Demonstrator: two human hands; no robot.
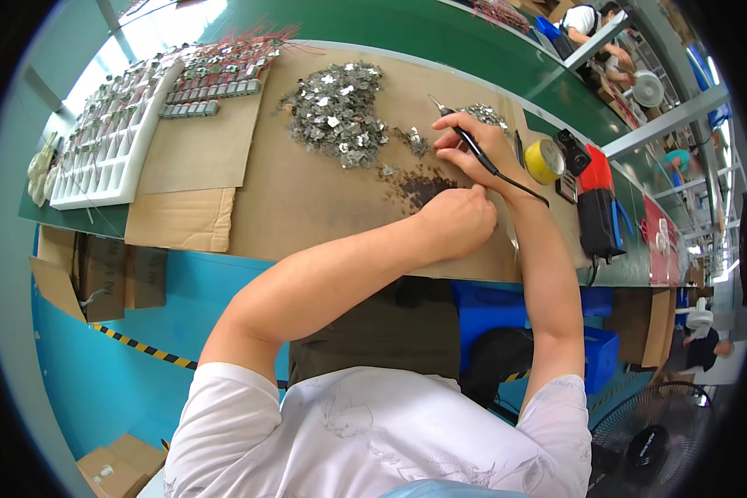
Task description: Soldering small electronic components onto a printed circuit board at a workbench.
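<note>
My right hand (491,153) grips a soldering iron (476,149) with a slim black handle; its bare metal tip points up and away to the left, and a black cord trails over my wrist. Close below it, my left hand (459,222) is closed in a fist near the right wrist. Whatever its fingers hold is hidden. A scatter of small dark brown parts (427,186) lies just beyond the left hand. Farther left rises a big heap of small silvery metal pieces (336,108). A smaller metal heap (484,114) sits behind the right hand.
At the left, a white foam tray (100,184) and a cardboard sheet (195,158) hold rows of small parts with red wires. Right of my hands are a yellow tape roll (544,161), a black box (599,220) and blue-handled pliers (620,222). Other people sit at the far right.
</note>
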